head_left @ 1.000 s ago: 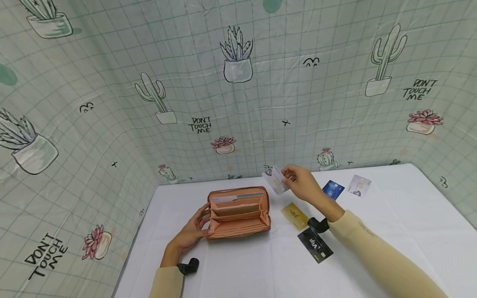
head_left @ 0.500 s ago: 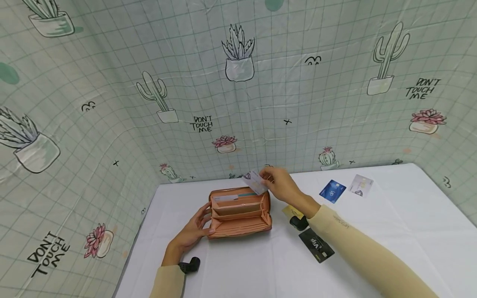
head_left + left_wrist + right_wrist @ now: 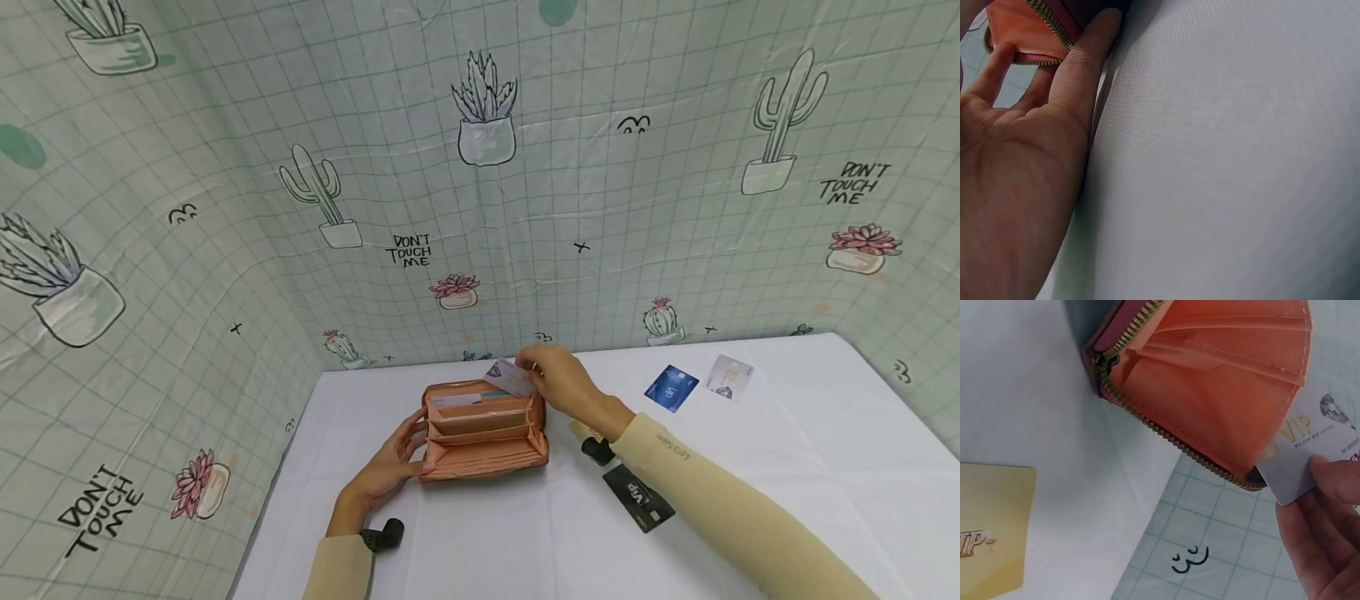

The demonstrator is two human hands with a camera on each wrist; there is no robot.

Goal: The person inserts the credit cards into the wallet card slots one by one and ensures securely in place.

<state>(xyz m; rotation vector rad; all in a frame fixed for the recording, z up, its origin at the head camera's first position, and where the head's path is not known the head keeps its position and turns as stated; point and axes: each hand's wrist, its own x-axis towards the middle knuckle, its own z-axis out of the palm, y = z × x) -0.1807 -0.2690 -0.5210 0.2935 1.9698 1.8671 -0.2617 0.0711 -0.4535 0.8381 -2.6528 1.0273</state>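
Observation:
An orange zip wallet [image 3: 483,454] lies unzipped on the table, its pleated compartments facing up. My left hand [image 3: 386,468] grips its left side, thumb at the front corner and fingers at the side. A whitish card and a teal edge show in the back compartment. At the wallet's back right corner, my right hand [image 3: 562,382] pinches a silver VIP card [image 3: 1319,431] between thumb and fingers. The right wrist view has the card's lower corner at the wallet's zip edge [image 3: 1179,444], partly behind the orange lining. How deep it sits is hidden.
On the white table [image 3: 480,542], a gold card [image 3: 991,531] lies right of the wallet, partly under my right wrist in the head view. A black VIP card [image 3: 637,497] is nearer. Farther right lie a blue card [image 3: 671,388] and another silver card [image 3: 729,377]. A patterned cloth [image 3: 525,208] hangs behind.
My right hand has carried the silver card leftward from beside the wallet to its back right corner, then slightly lower. My left hand keeps its grip on the wallet.

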